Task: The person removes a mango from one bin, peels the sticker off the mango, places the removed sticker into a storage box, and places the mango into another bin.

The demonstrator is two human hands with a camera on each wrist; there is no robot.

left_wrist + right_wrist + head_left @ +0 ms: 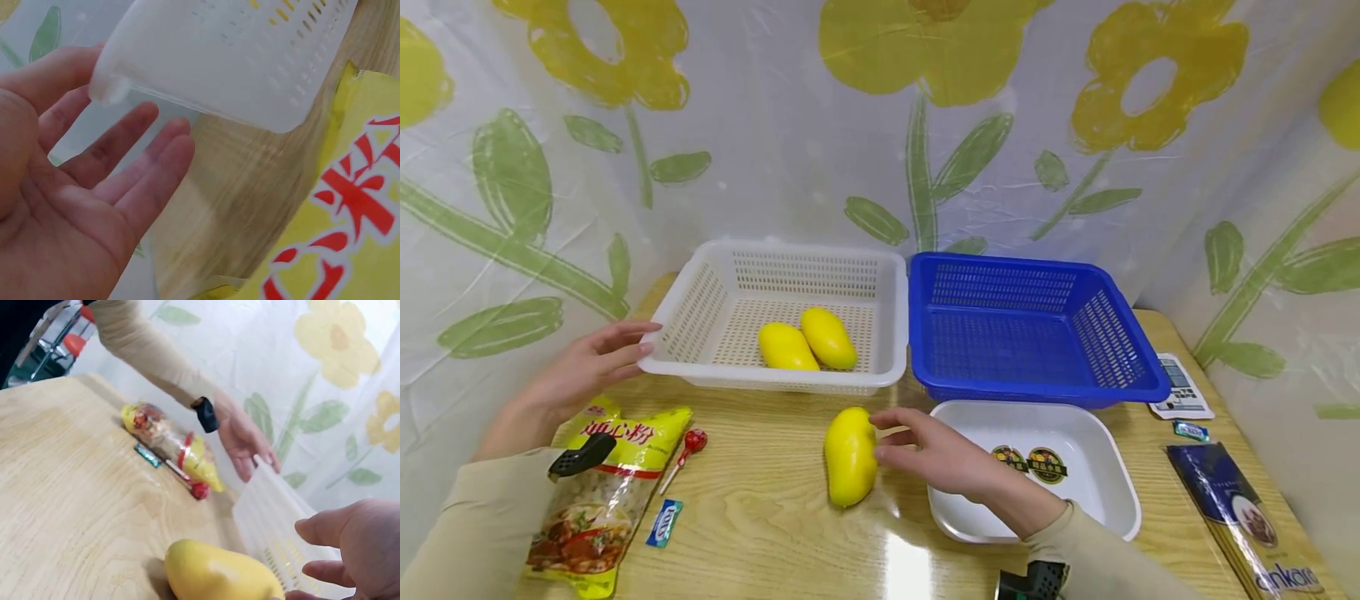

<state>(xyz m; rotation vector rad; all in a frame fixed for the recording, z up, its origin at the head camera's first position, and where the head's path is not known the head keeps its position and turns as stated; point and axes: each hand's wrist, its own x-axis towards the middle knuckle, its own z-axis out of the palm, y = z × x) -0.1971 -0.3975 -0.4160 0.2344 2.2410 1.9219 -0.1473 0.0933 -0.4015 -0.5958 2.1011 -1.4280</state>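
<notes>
My left hand point(580, 367) touches the near-left corner of a white slotted basket point(775, 374), its other fingers stretched loosely below the rim in the left wrist view. Two yellow mangoes point(787, 347) lie together inside that basket. A third mango point(850, 457) rests on the wooden table in front of it. Just right of this mango is my right hand point(951, 457), fingers loosely bent and spread, its fingertips close to the fruit's side. The right wrist view shows the mango point(219, 572) beside the fingers, with nothing gripped; whether a fingertip makes contact, I cannot tell.
A blue basket point(1037, 387) adjoins the white one. Under my right forearm sits a white tray point(1123, 492) with two round stickers. A yellow food bag point(595, 508), a red lollipop point(695, 441) and a small wrapper point(664, 523) lie left; a dark packet point(1240, 508) lies right.
</notes>
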